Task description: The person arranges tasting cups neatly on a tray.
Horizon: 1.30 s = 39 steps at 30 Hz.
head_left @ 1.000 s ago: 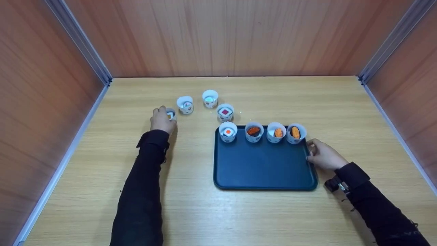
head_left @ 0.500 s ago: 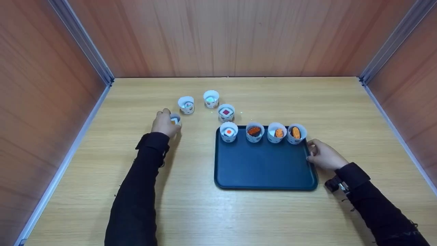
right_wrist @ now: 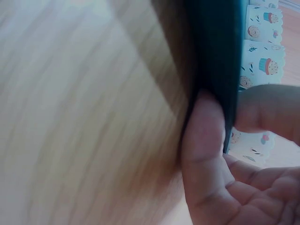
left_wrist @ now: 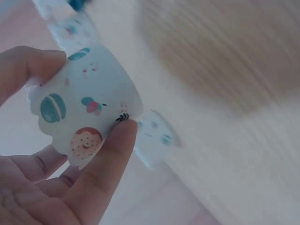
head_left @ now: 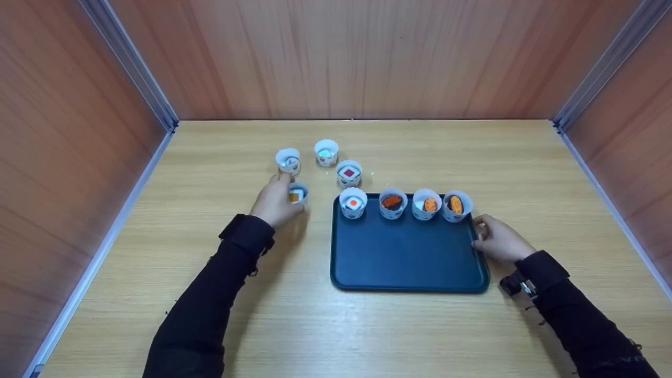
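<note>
My left hand (head_left: 275,203) pinches a paper baking cup (head_left: 301,191) with an orange-and-white piece inside, left of the tray. Up close in the left wrist view, thumb and fingers hold this scalloped, macaron-printed cup (left_wrist: 89,105) by its side, tipped over in that view. At the right, my right hand (head_left: 499,239) grips the side rim of the dark teal tray (head_left: 409,257). The right wrist view shows fingers on both faces of the tray edge (right_wrist: 218,42). Along the tray's far edge stand several filled cups, among them one with a red-and-white piece (head_left: 353,203).
Three more cups stand on the wooden table (head_left: 273,336) behind: a left one (head_left: 288,160), a back one with a pale green piece (head_left: 326,152), and one with a dark red diamond piece (head_left: 349,173) close behind the tray. Wood-grain panels (head_left: 346,58) enclose the table.
My left hand has carried its cup right and somewhat nearer to me, toward the tray. The right hand keeps its grip on the rim, and the tray stays put.
</note>
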Tool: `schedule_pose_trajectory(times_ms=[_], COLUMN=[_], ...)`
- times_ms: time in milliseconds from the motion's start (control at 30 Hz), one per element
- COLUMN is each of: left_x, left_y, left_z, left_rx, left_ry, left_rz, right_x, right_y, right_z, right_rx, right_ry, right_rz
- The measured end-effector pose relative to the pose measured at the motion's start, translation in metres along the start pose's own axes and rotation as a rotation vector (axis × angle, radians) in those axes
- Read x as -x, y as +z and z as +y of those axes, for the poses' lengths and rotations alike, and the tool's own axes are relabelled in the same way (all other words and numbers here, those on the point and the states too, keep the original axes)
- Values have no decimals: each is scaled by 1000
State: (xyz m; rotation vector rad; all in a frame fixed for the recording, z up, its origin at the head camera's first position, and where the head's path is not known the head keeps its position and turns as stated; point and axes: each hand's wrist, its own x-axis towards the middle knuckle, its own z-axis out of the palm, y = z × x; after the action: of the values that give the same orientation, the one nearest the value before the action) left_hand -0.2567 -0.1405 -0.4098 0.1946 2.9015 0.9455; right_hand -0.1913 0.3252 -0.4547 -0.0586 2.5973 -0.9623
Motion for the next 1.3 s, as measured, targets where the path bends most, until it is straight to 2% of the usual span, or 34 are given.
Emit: schedule_pose_trajectory(times_ms=[233, 333, 500, 700, 867, 1133, 1300], left_x=[25, 34, 44, 53, 58, 59, 60], left_y=[11, 21, 42, 61, 70, 75, 76], left_z=[22, 31, 43, 53, 56, 54, 54], left_rx=[-28, -34, -36, -37, -78, -126, -121], left_ry=[157, 215, 313, 343, 361, 338, 325], left_rz=[-31, -60, -143, -247, -300, -356, -374], right_x=[-1, 0, 0, -1, 0, 0, 0], right_y=[-1, -1, 0, 0, -1, 0, 1], right_z=[2, 3, 4, 3, 2, 3, 3], right_rx=[-7, -1, 2, 1, 2, 1, -2], right_ry=[-22, -35, -47, -39, -35, -42, -35], right_rz=[1, 5, 8, 4, 8, 17, 16])
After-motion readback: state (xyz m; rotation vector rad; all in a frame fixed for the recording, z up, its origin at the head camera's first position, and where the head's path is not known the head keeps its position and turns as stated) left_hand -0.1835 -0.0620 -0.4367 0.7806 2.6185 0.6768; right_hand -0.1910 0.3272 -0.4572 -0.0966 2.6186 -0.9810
